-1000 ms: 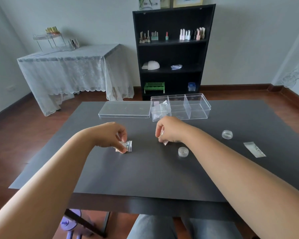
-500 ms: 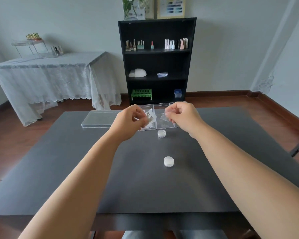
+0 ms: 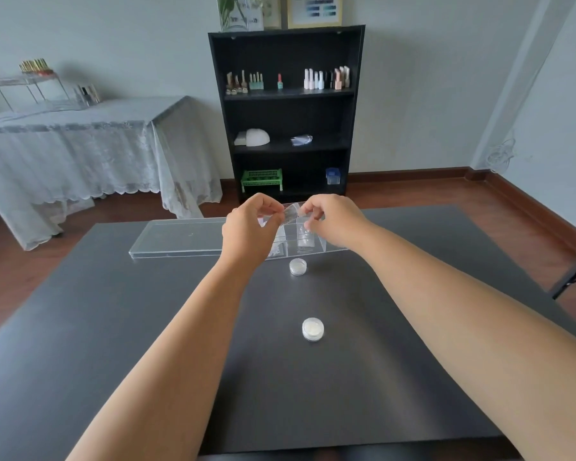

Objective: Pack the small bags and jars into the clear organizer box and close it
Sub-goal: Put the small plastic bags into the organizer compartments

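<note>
Both hands are raised over the clear organizer box (image 3: 313, 245) at the far side of the dark table. My left hand (image 3: 248, 227) and my right hand (image 3: 333, 217) pinch the two ends of one small clear bag (image 3: 290, 212) between them, above the box's compartments. Other small bags lie inside the box, partly hidden by my hands. The box's clear lid (image 3: 177, 237) lies flat to its left. Two small round jars stand on the table: one jar (image 3: 297, 266) just in front of the box, another jar (image 3: 313, 329) nearer to me.
The dark table (image 3: 113, 327) fills the foreground. Behind it stand a black shelf (image 3: 286, 111) with bottles and a lace-covered side table (image 3: 80, 144) at the left. A dark chair part (image 3: 572, 277) juts in at the right edge.
My hands left the table surface, rose to the organizer box and came together on one small bag. The view shifted, so the jars now sit in the centre.
</note>
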The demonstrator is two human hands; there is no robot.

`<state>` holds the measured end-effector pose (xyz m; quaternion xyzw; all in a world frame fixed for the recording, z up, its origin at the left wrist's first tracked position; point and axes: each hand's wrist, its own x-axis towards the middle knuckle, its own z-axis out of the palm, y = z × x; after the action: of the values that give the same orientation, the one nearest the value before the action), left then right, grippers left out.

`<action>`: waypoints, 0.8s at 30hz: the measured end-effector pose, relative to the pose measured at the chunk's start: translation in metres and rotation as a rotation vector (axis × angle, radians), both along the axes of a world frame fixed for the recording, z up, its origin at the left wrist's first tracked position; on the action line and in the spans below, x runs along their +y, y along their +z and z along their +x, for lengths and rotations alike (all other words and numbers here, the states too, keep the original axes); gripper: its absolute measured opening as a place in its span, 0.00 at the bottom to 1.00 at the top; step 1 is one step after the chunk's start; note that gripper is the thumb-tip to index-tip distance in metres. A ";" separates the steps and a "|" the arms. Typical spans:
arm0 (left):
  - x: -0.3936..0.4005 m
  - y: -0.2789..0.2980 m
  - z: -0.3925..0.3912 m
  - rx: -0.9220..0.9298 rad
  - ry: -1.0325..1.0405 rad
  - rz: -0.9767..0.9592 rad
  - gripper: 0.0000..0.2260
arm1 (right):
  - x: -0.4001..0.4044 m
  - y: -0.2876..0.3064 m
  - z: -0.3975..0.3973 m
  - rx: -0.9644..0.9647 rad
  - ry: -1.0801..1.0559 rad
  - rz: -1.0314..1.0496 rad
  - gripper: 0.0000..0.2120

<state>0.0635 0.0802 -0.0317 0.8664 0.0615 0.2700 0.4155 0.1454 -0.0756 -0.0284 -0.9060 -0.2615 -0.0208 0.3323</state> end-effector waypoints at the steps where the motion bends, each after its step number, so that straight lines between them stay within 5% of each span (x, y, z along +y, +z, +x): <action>1: 0.001 0.000 0.002 0.015 0.003 0.012 0.04 | 0.000 -0.002 0.001 -0.002 -0.002 -0.017 0.06; 9: -0.001 0.002 0.014 0.117 -0.029 0.102 0.03 | -0.005 -0.006 0.007 -0.148 -0.052 -0.034 0.08; 24: -0.022 0.013 0.033 0.442 -0.025 0.431 0.06 | -0.051 -0.006 -0.010 -0.107 -0.171 0.058 0.12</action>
<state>0.0967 0.0581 -0.0182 0.9730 0.0811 0.0767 0.2022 0.1351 -0.1263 -0.0349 -0.9126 -0.1998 -0.1051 0.3408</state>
